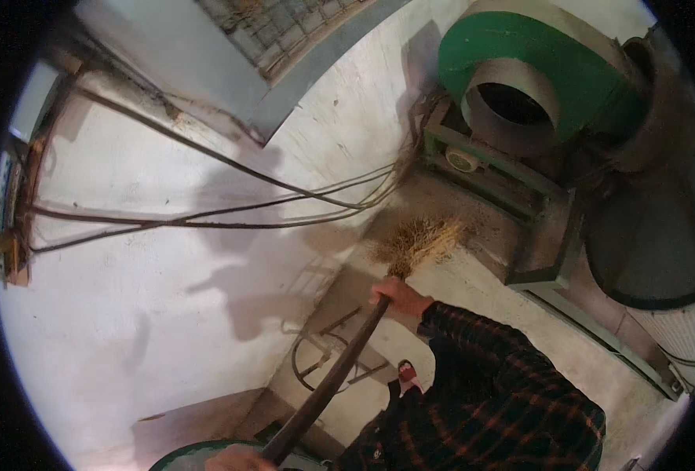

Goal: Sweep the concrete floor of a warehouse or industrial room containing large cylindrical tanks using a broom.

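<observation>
A twig broom (338, 375) slants across the view, its dark wooden handle running from the lower left up to a bushy straw-coloured head. My right hand (401, 297) is wrapped round the handle just below the bristles. At the lower edge my left hand (241, 458) is closed on the handle's other end, partly cut off by the frame. The broom's bristles (419, 239) are over the dusty floor near the green machine's base; whether they touch it I cannot tell.
A green blower (520, 74) with a round opening sits on a green metal frame (488, 180) at the upper right. Dark cables (261, 224) sag along the white wall. A round metal frame (324, 361) lies on the floor by my sandalled foot (407, 373). A green rim (178, 457) shows below.
</observation>
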A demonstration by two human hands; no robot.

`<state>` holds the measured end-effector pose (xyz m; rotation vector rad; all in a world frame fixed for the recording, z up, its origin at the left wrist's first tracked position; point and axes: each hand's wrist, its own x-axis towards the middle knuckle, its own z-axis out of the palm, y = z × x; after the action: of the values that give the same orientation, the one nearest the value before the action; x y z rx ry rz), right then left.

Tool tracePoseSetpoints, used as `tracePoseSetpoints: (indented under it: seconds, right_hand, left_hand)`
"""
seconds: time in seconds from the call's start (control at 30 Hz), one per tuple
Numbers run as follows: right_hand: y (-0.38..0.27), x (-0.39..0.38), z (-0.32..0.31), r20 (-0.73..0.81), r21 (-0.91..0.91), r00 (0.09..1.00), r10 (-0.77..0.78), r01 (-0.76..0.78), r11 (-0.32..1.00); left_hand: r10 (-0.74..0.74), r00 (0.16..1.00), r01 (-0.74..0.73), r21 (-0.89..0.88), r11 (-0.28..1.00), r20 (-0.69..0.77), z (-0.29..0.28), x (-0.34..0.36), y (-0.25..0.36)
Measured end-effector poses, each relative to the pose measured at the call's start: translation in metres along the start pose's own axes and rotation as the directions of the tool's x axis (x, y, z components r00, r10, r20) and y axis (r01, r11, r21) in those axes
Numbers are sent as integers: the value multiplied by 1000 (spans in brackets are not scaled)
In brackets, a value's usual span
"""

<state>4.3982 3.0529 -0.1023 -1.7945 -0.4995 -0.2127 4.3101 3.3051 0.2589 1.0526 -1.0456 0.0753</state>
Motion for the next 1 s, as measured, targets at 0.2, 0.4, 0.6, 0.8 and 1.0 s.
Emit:
tracePoseSetpoints:
  seconds: [0.2, 0.4, 0.6, 0.8, 1.0]
  right_hand:
    - [136, 23, -51, -305, -229, 943, 130, -206, 951]
    - [128, -57, -45, -409, -227, 878, 248, -362, 904]
    - [28, -24, -25, -460, -110, 866, 194, -272, 956]
    - [100, -3, -60, -535, -6, 788, 305, -365, 931]
    - [99, -81, 6, -539, -185, 795, 279, -435, 881]
  left_hand:
    - [-324, 932, 303, 143, 942, 160, 6, 1, -156]
    - [-515, 742, 505, 148, 851, 430, 10, -6, -229]
    - [-392, 919, 385, -114, 916, -43, 12, -7, -118]
    - [-450, 829, 432, 129, 892, 332, 15, -14, -200]
    - [-636, 757, 628, 104, 772, 149, -2, -60, -177]
